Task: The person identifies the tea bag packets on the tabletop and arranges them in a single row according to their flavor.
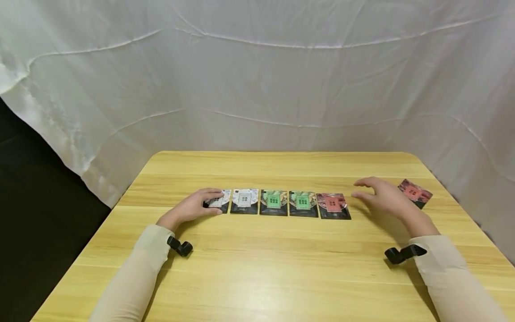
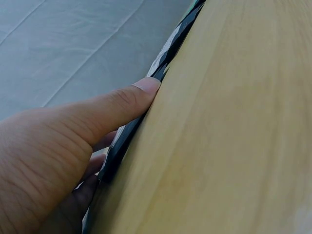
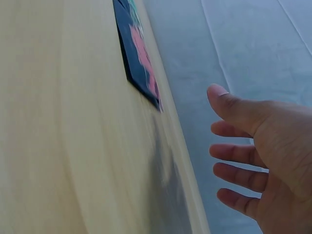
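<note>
In the head view a row of flat square packets lies on the table. My left hand [image 1: 195,206] rests at the leftmost white-and-black packet [image 1: 225,202], partly covering it, with the thumb [image 2: 139,92] along its near edge. To its right lie another white-and-black packet [image 1: 244,201], a green-labelled packet [image 1: 274,202], a second green-labelled packet [image 1: 303,204] and a red-labelled packet [image 1: 333,205]. Between that one and a tilted red packet [image 1: 415,193], my right hand [image 1: 386,200] hovers above the table with fingers spread, holding nothing.
The wooden table [image 1: 257,268] has rounded far corners. Pale cloth [image 1: 257,89] hangs behind it and along its sides. A dark area [image 1: 32,201] lies beyond the left edge. A small black camera [image 1: 180,247] sits on the left wrist, another camera [image 1: 404,254] on the right.
</note>
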A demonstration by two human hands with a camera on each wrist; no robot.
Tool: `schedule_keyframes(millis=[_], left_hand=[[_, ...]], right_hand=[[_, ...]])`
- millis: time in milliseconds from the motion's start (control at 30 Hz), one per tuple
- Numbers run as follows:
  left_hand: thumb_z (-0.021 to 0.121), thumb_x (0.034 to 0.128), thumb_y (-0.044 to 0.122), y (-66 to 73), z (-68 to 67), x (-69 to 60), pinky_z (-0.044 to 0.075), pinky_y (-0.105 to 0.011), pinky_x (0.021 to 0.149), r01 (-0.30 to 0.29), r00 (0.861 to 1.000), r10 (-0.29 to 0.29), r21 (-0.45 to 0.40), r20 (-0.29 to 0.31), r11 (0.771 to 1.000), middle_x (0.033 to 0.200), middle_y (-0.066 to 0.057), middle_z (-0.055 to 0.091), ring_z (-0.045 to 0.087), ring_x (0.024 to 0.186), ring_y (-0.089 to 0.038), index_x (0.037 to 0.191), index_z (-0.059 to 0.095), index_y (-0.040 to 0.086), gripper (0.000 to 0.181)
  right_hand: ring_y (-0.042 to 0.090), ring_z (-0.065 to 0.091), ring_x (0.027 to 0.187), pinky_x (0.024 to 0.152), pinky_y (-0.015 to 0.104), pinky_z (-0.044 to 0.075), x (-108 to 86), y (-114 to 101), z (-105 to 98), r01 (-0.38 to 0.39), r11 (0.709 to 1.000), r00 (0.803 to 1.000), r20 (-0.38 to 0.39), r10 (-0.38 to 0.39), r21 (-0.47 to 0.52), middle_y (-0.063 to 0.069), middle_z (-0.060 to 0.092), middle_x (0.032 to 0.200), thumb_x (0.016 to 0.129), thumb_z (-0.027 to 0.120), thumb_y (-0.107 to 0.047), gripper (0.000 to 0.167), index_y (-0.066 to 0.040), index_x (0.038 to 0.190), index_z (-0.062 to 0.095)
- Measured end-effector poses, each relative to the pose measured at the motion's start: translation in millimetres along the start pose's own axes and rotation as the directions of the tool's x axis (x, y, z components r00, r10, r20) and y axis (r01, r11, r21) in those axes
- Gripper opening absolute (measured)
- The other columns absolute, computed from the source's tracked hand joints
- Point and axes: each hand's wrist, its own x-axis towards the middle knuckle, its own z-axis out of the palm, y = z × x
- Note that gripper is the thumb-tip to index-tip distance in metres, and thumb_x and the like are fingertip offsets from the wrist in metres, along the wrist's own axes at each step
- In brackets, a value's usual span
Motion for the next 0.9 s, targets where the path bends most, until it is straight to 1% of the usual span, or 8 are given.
schedule_keyframes(millis=[100, 233, 333, 467, 567, 700, 800, 900], left_hand=[[0.068, 0.0887, 0.051, 0.0, -0.7, 1.0, 0.026, -0.055, 0.113, -0.011, 1.000, 0.011, 0.008, -0.004, 1.000, 0.152, -0.007, 0.039, 0.031, 0.141, -0.033, 0.147, 0.048, 0.015, 0.071], [0.068, 0.0886, 0.051, 0.1, -1.3, 1.3, 0.026, -0.055, 0.113, -0.021, 1.000, 0.021, 0.018, -0.004, 1.000, 0.152, -0.008, 0.040, 0.031, 0.141, -0.033, 0.147, 0.048, 0.015, 0.071], [0.067, 0.0886, 0.051, 0.1, -1.1, 0.8, 0.027, -0.055, 0.113, -0.015, 1.000, 0.015, 0.012, 0.001, 1.000, 0.152, -0.008, 0.040, 0.031, 0.141, -0.033, 0.147, 0.048, 0.015, 0.072], [0.067, 0.0888, 0.051, -0.1, -0.4, 0.3, 0.027, -0.055, 0.112, -0.005, 1.000, 0.005, 0.003, 0.003, 1.000, 0.152, -0.007, 0.039, 0.031, 0.141, -0.034, 0.147, 0.048, 0.015, 0.071], [0.067, 0.0888, 0.051, -0.4, 0.0, -0.1, 0.027, -0.056, 0.112, -0.004, 1.000, 0.004, 0.001, -0.001, 1.000, 0.152, -0.008, 0.039, 0.031, 0.140, -0.034, 0.147, 0.048, 0.015, 0.071], [0.067, 0.0887, 0.052, -0.7, 0.4, -0.4, 0.027, -0.055, 0.112, 0.001, 1.000, -0.001, -0.002, 0.001, 1.000, 0.152, -0.007, 0.039, 0.031, 0.141, -0.034, 0.147, 0.048, 0.016, 0.071], [0.067, 0.0885, 0.052, -0.8, 0.5, -0.1, 0.027, -0.055, 0.112, 0.004, 1.000, -0.004, -0.005, 0.002, 1.000, 0.152, -0.007, 0.039, 0.031, 0.141, -0.033, 0.147, 0.048, 0.016, 0.071], [0.067, 0.0886, 0.052, -0.7, 0.0, 0.6, 0.027, -0.055, 0.112, -0.002, 1.000, 0.002, 0.000, -0.001, 1.000, 0.152, -0.007, 0.039, 0.031, 0.141, -0.033, 0.147, 0.048, 0.016, 0.071]], right_hand=[[0.053, 0.042, 0.124, 0.099, 0.068, 0.034, -1.5, 12, -4, -0.025, 1.000, 1.000, -0.004, 0.025, -0.008, 0.031, 0.048, 0.137, 0.098, 0.054, -0.050, 0.065, 0.002, 0.137, 0.052], [0.055, 0.036, 0.127, 0.101, 0.069, 0.030, -4.2, 26, -9, -0.061, 0.998, 0.998, -0.010, 0.061, -0.005, 0.034, 0.043, 0.139, 0.099, 0.054, -0.047, 0.066, 0.004, 0.140, 0.047], [0.058, 0.034, 0.126, 0.099, 0.072, 0.028, -6.6, 36, -12, -0.092, 0.995, 0.996, -0.019, 0.091, -0.024, 0.036, 0.039, 0.140, 0.098, 0.055, -0.047, 0.068, 0.004, 0.142, 0.044], [0.062, 0.033, 0.122, 0.090, 0.080, 0.028, -9.9, 49, -16, -0.131, 0.988, 0.991, -0.032, 0.129, -0.076, 0.039, 0.034, 0.141, 0.097, 0.054, -0.052, 0.073, 0.000, 0.146, 0.040], [0.062, 0.032, 0.122, 0.090, 0.079, 0.027, -12.9, 58, -18, -0.125, 0.988, 0.991, -0.048, 0.121, -0.086, 0.041, 0.033, 0.140, 0.098, 0.053, -0.050, 0.072, 0.001, 0.146, 0.039], [0.059, 0.035, 0.121, 0.096, 0.072, 0.028, -19.8, 69, -19, -0.100, 0.993, 0.993, -0.072, 0.096, -0.062, 0.039, 0.036, 0.138, 0.099, 0.054, -0.046, 0.070, 0.005, 0.145, 0.041], [0.058, 0.036, 0.121, 0.096, 0.071, 0.029, -25.5, 77, -19, -0.109, 0.993, 0.991, -0.083, 0.104, -0.051, 0.039, 0.037, 0.139, 0.098, 0.055, -0.047, 0.071, 0.005, 0.145, 0.040], [0.058, 0.035, 0.122, 0.096, 0.072, 0.028, -29.0, 84, -20, -0.121, 0.992, 0.989, -0.083, 0.118, -0.032, 0.039, 0.036, 0.138, 0.098, 0.055, -0.047, 0.075, 0.005, 0.149, 0.033]])
